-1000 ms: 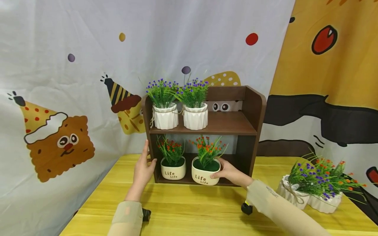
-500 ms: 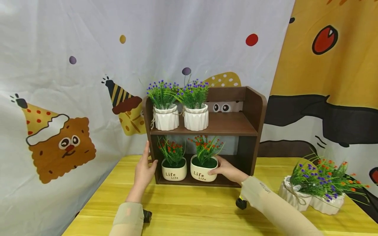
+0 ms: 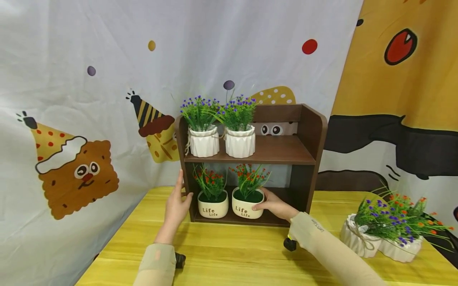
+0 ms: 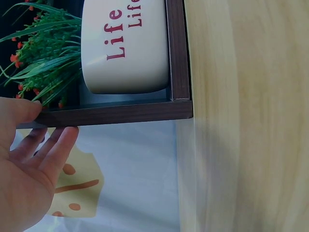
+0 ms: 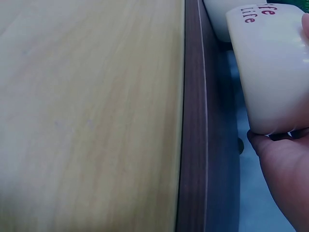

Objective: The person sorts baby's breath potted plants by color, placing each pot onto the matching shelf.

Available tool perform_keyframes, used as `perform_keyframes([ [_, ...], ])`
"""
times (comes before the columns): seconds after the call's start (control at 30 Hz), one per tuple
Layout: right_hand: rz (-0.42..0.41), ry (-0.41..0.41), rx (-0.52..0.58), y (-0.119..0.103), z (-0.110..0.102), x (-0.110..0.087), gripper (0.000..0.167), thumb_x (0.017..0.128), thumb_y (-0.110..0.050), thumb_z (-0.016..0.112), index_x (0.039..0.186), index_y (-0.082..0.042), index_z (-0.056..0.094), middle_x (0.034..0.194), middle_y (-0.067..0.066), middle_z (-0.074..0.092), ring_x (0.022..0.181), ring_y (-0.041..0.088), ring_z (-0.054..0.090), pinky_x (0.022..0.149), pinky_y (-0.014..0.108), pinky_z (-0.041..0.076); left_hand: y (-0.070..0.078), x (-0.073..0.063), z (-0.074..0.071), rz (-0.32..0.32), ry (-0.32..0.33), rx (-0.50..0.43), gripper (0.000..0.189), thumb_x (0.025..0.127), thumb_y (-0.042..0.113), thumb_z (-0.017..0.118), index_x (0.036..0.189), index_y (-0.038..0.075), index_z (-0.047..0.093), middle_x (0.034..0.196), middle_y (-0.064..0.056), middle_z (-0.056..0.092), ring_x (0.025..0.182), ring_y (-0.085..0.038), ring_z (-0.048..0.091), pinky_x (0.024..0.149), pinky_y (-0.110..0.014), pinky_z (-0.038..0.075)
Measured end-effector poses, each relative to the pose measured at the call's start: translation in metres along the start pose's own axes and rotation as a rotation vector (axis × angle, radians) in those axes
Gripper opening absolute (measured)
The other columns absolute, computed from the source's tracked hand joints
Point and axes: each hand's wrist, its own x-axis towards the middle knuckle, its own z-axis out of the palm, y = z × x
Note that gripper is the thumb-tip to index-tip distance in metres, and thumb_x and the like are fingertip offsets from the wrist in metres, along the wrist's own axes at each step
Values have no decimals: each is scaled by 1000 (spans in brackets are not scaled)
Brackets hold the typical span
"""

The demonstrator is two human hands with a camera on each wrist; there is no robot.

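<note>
My right hand [image 3: 273,203] grips a cream oval flower pot [image 3: 247,208] lettered "Life Life", with orange-red artificial flowers, on the lower level of a dark brown two-tier shelf [image 3: 282,151]. The thumb lies across its front; the other fingers are mostly hidden behind it. In the right wrist view, the held pot [image 5: 275,72] overlaps the bottom board's inner area. A matching pot [image 3: 213,206] stands to its left. My left hand [image 3: 177,206] holds the shelf's left side panel [image 4: 120,113], thumb at the inner side and fingertips against the outer face.
Two white fluted pots [image 3: 204,143] with purple flowers stand on the upper level, left and middle. At the table's right are two more white pots [image 3: 361,238], one purple-flowered, one orange-flowered. A patterned curtain [image 3: 71,59] hangs behind the wooden table [image 3: 229,254].
My right hand has moved the held pot slightly left and back onto the lower level, and its tilt has lessened. The left hand keeps its place on the side panel.
</note>
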Motion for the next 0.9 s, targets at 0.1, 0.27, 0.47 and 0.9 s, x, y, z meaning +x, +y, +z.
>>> perform_keyframes([
  [0.1,3,9,1,3,0,2,78,80,-10,78,144,0,34,131,15,54,116,25,55,100,40,44,0,0,0,19,11,14,93,87,-1,68,157,31,16,123,-30,57,92,-40,66,74,-50,56],
  [0.27,2,14,-3,6,-1,3,78,80,-11,78,144,0,34,132,16,53,118,26,53,101,42,42,0,1,1,35,25,30,92,87,0,69,157,28,17,124,-29,58,92,-39,66,72,-49,56],
  [0.47,16,6,-2,15,-2,7,80,82,-9,76,147,0,30,136,17,50,120,27,51,103,45,40,-1,0,2,34,23,33,90,86,-1,69,157,24,18,124,-29,58,91,-39,66,71,-49,56],
  [0.9,68,-32,21,18,-5,10,84,81,-6,74,149,-3,24,139,17,45,123,29,48,105,47,37,-3,-1,1,29,21,29,96,86,-2,69,157,31,14,127,-29,56,94,-39,65,73,-48,56],
])
